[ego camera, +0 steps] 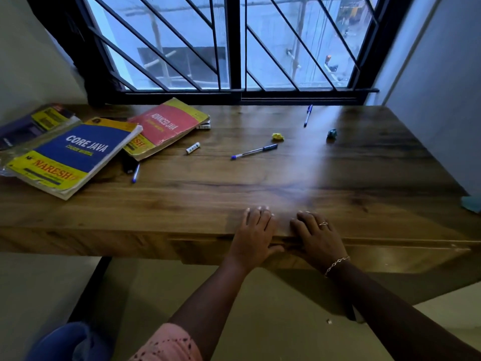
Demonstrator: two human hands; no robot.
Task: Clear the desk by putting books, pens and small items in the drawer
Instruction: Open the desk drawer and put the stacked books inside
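1. Your left hand [256,233] and right hand [316,235] lie flat at 6 o'clock, side by side but not touching. The fingers are straight on the counter [234,188] and the thumbs hang over its front edge. They grip nothing. The drawer [385,256] front sits just under that edge.
2. At 12 o'clock the middle pen [254,151] lies with its long axis from 8 to 2 o'clock. It has a blue tip, a clear barrel and a dark cap end.
3. The yellow wad [277,136] sits just beyond that cap. A white cylinder [192,148] lies at 11 o'clock.
4. At 10 o'clock the blue book [83,152] overlaps the red book [166,126]. A short pen [135,173] pokes out from beneath the blue book, pointing to about 6 o'clock. A dark book [33,123] lies behind.
5. At 1 o'clock the far pen [308,115] lies almost along the 12–6 line, with the teal wad [331,133] near it. Behind them is the barred window [234,48].
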